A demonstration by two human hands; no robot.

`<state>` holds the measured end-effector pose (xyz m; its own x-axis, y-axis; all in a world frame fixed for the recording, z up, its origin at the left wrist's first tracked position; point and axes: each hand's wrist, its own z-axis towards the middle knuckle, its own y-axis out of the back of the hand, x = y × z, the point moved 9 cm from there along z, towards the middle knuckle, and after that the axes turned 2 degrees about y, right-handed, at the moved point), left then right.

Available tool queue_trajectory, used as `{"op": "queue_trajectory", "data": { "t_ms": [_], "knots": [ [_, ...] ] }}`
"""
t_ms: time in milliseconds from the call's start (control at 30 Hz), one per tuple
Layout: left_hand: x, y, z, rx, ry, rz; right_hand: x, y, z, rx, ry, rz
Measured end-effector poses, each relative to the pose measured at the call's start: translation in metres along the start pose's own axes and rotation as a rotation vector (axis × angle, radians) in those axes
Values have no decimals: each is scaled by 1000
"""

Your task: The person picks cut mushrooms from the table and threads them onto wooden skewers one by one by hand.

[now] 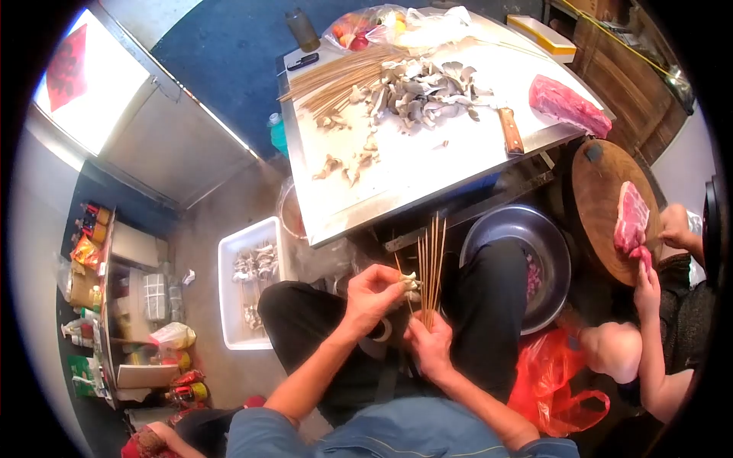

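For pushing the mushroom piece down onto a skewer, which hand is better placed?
The left hand: it already pinches the pale mushroom piece at the skewer tips, while the right hand grips the bundle of thin bamboo skewers lower down, holding them upright.

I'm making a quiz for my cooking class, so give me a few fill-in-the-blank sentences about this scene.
1. The right hand grips a bundle of bamboo ____.
2. The left hand presses a piece of ____ onto a stick.
3. The raw meat lies on a round wooden ____.
4. The knife has a ____ handle.

Answers: skewers; mushroom; board; wooden
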<state>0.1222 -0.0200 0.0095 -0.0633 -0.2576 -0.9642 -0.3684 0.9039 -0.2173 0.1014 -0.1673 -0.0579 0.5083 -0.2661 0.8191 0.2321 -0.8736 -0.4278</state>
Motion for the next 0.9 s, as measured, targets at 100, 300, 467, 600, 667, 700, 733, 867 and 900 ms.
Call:
{"op": "queue_trajectory", "data": {
  "t_ms": [100, 300, 467, 600, 667, 700, 733, 867, 900],
  "knots": [
    [19, -2, -3, 63, 37, 88, 2, 1, 0, 1, 26, -29],
    [5, -10, -2, 53, 40, 107, 15, -3, 5, -20, 47, 5],
    [-92, 1, 31, 55, -352, 656, 15, -2, 6, -23, 44, 10],
    [-190, 29, 97, -242, -696, 945, 8, -4, 4, -3, -15, 5],
    [-208, 36, 147, -227, -788, 1078, 5, -9, 3, 38, -9, -42],
    [-208, 41, 174, -199, -803, 1145, 5, -9, 3, 35, -5, -41],
    [-208, 49, 195, -194, -806, 1143, 2, -10, 3, 49, -27, -41],
    [-189, 45, 250, 8, -771, 1449, 3, -10, 3, 47, -48, -66],
    [-182, 43, 258, 70, -746, 1568, 4, -11, 4, 46, -55, -39]
  ]
}}
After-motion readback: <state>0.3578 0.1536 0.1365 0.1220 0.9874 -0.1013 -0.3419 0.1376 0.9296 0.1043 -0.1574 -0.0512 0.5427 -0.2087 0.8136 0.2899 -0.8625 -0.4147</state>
